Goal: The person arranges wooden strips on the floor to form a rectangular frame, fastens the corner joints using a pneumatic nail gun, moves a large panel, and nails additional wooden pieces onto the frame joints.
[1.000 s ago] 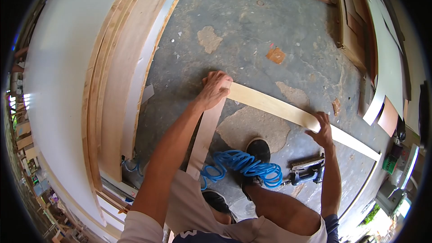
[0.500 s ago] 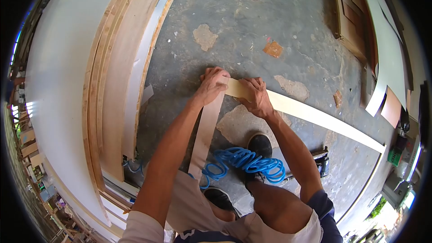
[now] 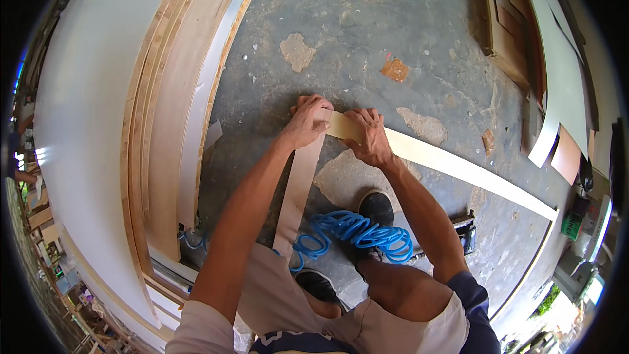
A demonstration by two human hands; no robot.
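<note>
Two wooden strips meet in a corner on the floor. My left hand (image 3: pixel 309 121) is closed around that corner, its fingers over the far end of the brownish strip (image 3: pixel 301 190), which runs back toward my legs. Just to the right, my right hand (image 3: pixel 369 136) grips the pale strip (image 3: pixel 458 172) near its left end, thumb below and fingers over the top edge. This long strip stretches away to the right, where its far end meets another thin strip (image 3: pixel 529 275). The joint itself is partly hidden by my left fingers.
A coiled blue air hose (image 3: pixel 354 229) lies by my shoes. Beside my right forearm rests a dark tool (image 3: pixel 466 233), partly hidden. Stacked boards (image 3: pixel 164 111) line the left; panels and offcuts (image 3: pixel 511 33) lean at right. Another person's hand (image 3: pixel 26 177) shows at the left edge.
Both hands keep their grip on the strips at the corner, with hardly any movement. The view has shifted slightly, and another person's hand shows more clearly at the left edge.
</note>
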